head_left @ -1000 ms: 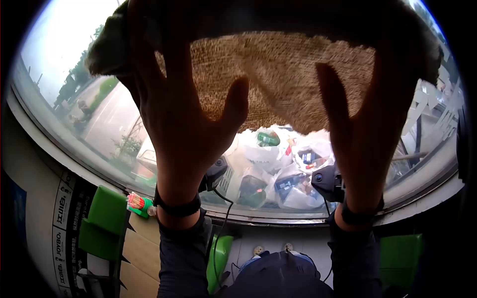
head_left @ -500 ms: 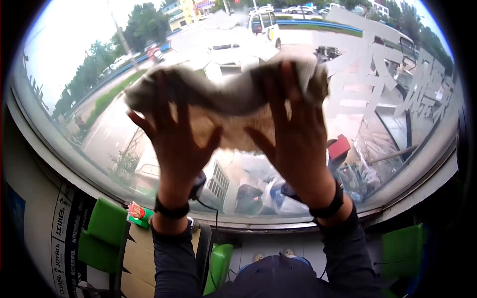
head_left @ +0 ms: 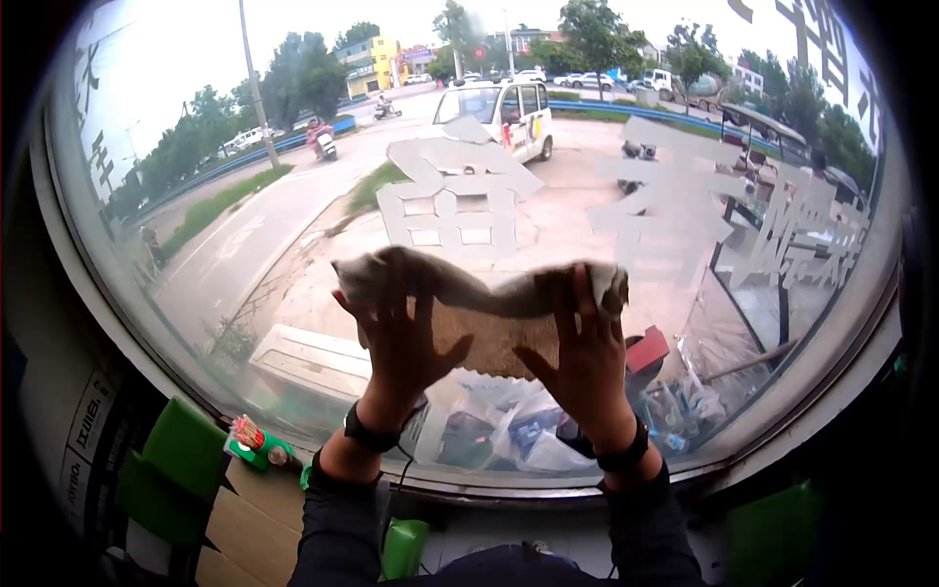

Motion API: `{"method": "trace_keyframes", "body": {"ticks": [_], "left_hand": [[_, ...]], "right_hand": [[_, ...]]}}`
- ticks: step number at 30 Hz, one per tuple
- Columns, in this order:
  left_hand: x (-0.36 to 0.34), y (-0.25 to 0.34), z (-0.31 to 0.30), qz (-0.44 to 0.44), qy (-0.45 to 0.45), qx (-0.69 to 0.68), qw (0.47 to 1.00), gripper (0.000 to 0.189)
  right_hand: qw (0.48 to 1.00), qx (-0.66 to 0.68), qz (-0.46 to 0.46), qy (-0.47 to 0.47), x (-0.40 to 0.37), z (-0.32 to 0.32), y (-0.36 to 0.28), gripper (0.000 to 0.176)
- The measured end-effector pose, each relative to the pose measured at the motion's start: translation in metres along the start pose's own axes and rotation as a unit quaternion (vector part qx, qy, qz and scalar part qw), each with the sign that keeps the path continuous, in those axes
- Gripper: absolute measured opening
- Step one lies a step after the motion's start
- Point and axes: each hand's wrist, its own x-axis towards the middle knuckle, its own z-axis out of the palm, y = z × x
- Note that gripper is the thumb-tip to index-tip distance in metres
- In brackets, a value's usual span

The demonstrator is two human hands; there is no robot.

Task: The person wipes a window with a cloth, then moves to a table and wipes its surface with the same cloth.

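Note:
A grey and brown cloth (head_left: 489, 338) is spread against the large window (head_left: 293, 293), its upper edge bunched into a thick fold. My left hand (head_left: 399, 342) presses flat on the left part of the cloth, fingers stretched upward and thumb pointing inward. On the right part lies my right hand (head_left: 587, 362), also flat with the fingers apart. Between the two thumbs the brown face of the cloth shows. Both palms face the glass, and each wrist wears a black band.
White lettering (head_left: 450, 196) is stuck on the glass. Plastic bags (head_left: 533, 426) and a red object (head_left: 646, 349) show beyond the pane. Below the sill, a table (head_left: 259, 519) holds a green box (head_left: 256, 448) beside a green chair (head_left: 176, 455). Outside stands a white van (head_left: 504, 117).
Both hands have slid down the window with the cloth beneath them, and they are a little closer together. More lettering and street now show above the cloth.

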Motion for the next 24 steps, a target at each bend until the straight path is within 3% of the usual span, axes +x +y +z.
{"method": "trace_keyframes", "body": {"ticks": [1, 5, 9, 11, 14, 17, 19, 20, 21, 23, 24], "left_hand": [[-0.007, 0.007, -0.007, -0.022, -0.096, 0.043, 0.994, 0.086], [0.051, 0.001, -0.023, -0.017, -0.046, 0.06, 0.997, 0.081], [0.09, -0.008, -0.033, -0.017, 0.019, 0.046, 0.999, 0.073], [0.072, 0.003, -0.024, -0.025, 0.029, 0.035, 0.999, 0.074], [-0.013, 0.021, 0.013, -0.022, -0.019, 0.012, 1.0, 0.076], [-0.109, 0.04, 0.048, 0.036, -0.046, 0.058, 0.997, 0.054], [-0.104, 0.041, 0.043, 0.042, -0.069, 0.027, 0.996, 0.049], [-0.096, 0.038, 0.044, 0.051, -0.052, 0.041, 0.997, 0.05], [-0.075, 0.035, 0.037, 0.062, -0.035, 0.054, 0.996, 0.051], [-0.03, 0.027, 0.022, -0.012, -0.033, 0.029, 0.999, 0.055], [-0.009, 0.021, 0.01, -0.032, -0.021, 0.027, 0.999, 0.057]], "right_hand": [[1.0, -0.025, -0.015, -0.009, -0.013, 0.006, 0.005, 0.067], [0.999, -0.024, -0.03, 0.032, 0.038, -0.012, 0.007, 0.068], [0.987, -0.031, -0.062, 0.146, 0.085, -0.026, 0.009, 0.069], [0.99, -0.029, -0.043, 0.13, 0.066, -0.015, 0.008, 0.066], [0.994, -0.099, -0.017, 0.044, -0.018, 0.025, 0.012, 0.058], [0.976, -0.203, -0.076, 0.0, -0.131, 0.08, 0.034, 0.05], [0.973, -0.204, -0.107, -0.026, -0.139, 0.08, 0.037, 0.049], [0.968, -0.221, -0.115, -0.018, -0.134, 0.08, 0.046, 0.049], [0.97, -0.205, -0.133, 0.015, -0.107, 0.067, 0.044, 0.062], [0.994, -0.106, -0.023, -0.03, -0.048, 0.033, 0.03, 0.071], [0.996, -0.085, -0.01, 0.007, -0.026, 0.024, 0.026, 0.073]]}}
